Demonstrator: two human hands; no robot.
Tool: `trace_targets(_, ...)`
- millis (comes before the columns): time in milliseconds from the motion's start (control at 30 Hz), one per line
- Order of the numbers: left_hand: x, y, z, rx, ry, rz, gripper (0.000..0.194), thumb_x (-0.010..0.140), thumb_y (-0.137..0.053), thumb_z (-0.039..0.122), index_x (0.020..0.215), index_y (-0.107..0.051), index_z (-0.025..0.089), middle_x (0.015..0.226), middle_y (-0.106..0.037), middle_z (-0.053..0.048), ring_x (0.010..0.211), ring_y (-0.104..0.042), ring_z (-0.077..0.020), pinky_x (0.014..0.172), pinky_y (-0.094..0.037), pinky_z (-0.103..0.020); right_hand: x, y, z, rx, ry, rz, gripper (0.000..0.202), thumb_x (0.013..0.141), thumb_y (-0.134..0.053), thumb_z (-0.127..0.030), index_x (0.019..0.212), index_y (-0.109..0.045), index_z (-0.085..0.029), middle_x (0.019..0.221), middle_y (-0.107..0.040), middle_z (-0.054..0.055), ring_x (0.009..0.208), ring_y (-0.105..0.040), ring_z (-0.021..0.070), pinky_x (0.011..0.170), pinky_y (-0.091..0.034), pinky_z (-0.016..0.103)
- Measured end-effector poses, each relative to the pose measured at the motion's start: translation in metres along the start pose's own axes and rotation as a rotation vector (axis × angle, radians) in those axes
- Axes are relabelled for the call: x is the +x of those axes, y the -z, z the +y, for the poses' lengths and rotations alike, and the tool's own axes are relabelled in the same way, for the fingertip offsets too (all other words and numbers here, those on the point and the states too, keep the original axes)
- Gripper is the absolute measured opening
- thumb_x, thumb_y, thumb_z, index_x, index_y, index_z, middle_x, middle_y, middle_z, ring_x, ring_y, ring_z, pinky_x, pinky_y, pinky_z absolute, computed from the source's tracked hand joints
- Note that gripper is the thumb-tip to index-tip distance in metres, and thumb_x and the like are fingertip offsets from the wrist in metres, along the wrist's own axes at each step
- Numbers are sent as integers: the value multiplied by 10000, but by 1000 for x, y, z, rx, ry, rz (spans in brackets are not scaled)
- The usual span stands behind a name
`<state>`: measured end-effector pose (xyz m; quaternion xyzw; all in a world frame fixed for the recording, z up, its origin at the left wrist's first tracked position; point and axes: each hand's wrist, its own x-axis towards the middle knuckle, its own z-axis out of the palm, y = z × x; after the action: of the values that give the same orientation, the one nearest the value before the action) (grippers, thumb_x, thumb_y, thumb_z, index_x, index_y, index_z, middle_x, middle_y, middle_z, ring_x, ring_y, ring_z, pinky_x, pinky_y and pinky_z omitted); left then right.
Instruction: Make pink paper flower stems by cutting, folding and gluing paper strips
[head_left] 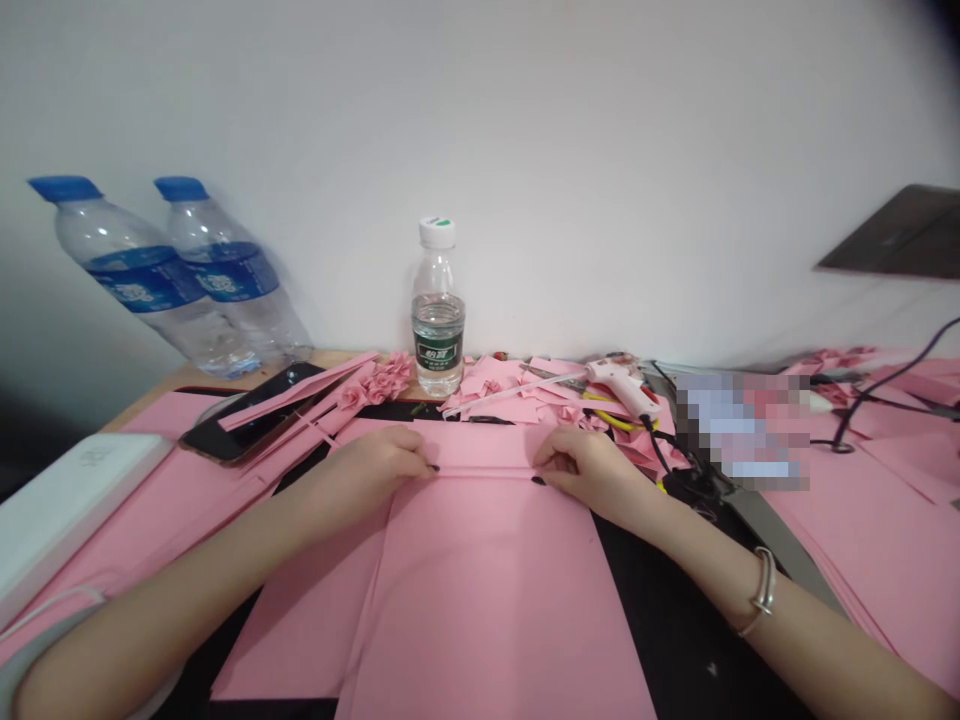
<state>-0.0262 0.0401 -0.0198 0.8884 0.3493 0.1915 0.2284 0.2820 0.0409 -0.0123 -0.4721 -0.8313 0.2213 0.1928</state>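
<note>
A long sheet of pink paper (pixel 487 590) lies in front of me, with a narrow fold across its far end. My left hand (pixel 386 465) pinches the left end of that fold between thumb and fingers. At the fold's right end, my right hand (pixel 581 465) grips the paper the same way, fingers curled. Under the held sheet, more pink sheets (pixel 300 640) spread to the left on a black mat (pixel 675 640). A bracelet (pixel 763 590) circles my right wrist.
A water bottle (pixel 438 320) stands by the wall; two large bottles (pixel 225 270) lean at left. A phone (pixel 247 415) and white box (pixel 75 510) lie left. Paper flowers (pixel 367 385), a hot glue gun (pixel 622 385), cables and a pixelated screen (pixel 742 425) are beyond my hands.
</note>
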Motion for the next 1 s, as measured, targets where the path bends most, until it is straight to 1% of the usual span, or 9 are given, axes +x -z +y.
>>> trace_targets(67, 9, 6, -2, -23, -5, -37, 287, 895, -500, 124, 783, -754, 197, 850, -729, -37, 792, -666, -161, 738, -501, -265, 4, 2, 1, 23, -28, -45, 205, 699, -616, 33, 714, -653, -168, 636, -602, -31, 542, -540, 107, 501, -394, 199)
trace_targets(100, 13, 9, -2, -53, 27, -65, 265, 866, -521, 122, 753, -748, 195, 801, -728, -25, 759, -664, -152, 706, -493, -250, 6, 3, 1, 33, -36, -63, 206, 696, -606, 32, 708, -650, -170, 626, -602, -37, 536, -539, 102, 498, -391, 194)
trace_targets(200, 23, 16, 0, -127, 189, -94, 195, 749, -560, 94, 744, -730, 188, 783, -741, -5, 727, -667, -148, 672, -487, -230, 7, 4, 1, 48, -53, -86, 191, 707, -593, 13, 705, -642, -172, 631, -597, -41, 540, -532, 97, 509, -391, 192)
trace_targets(267, 27, 19, 3, -185, 286, -107, 216, 689, -554, 84, 786, -724, 176, 809, -753, -9, 729, -678, -153, 672, -496, -229, 6, 3, 0, 40, -65, -79, 172, 710, -607, -2, 711, -642, -170, 640, -590, -37, 544, -517, 101, 515, -387, 200)
trace_targets(367, 30, 22, 7, -202, 343, -158, 201, 661, -555, 111, 769, -712, 174, 806, -752, -6, 750, -683, -165, 673, -489, -227, 4, 2, -2, 19, -68, -57, 179, 706, -621, 10, 724, -638, -167, 666, -586, -28, 561, -504, 106, 537, -386, 211)
trace_targets(500, 32, 25, 11, -185, 375, -219, 159, 657, -558, 142, 714, -702, 178, 743, -735, 11, 730, -673, -168, 653, -457, -221, -3, 1, -7, -8, -29, -25, 211, 725, -608, 40, 768, -630, -165, 737, -602, -6, 624, -517, 120, 592, -400, 224)
trace_targets(667, 29, 23, 7, -198, 392, -200, 159, 665, -573, 166, 734, -716, 171, 818, -756, -16, 789, -677, -190, 699, -469, -242, -12, -3, -10, -37, 8, 22, 194, 762, -602, 35, 822, -621, -148, 742, -599, 12, 660, -528, 142, 625, -414, 245)
trace_targets(833, 23, 20, 4, -210, 360, -166, 148, 708, -594, 181, 767, -730, 186, 903, -766, -13, 851, -684, -186, 762, -481, -244, -10, -3, -7, -37, 51, 22, 241, 729, -608, 63, 815, -644, -159, 747, -627, 7, 653, -550, 136, 611, -426, 230)
trace_targets(1000, 19, 19, 4, -133, 263, -120, 188, 752, -577, 144, 793, -750, 203, 895, -760, -10, 842, -676, -174, 756, -480, -245, -8, -2, -5, -46, 118, 25, 252, 738, -585, 66, 796, -638, -173, 795, -648, 15, 717, -587, 146, 676, -463, 243)
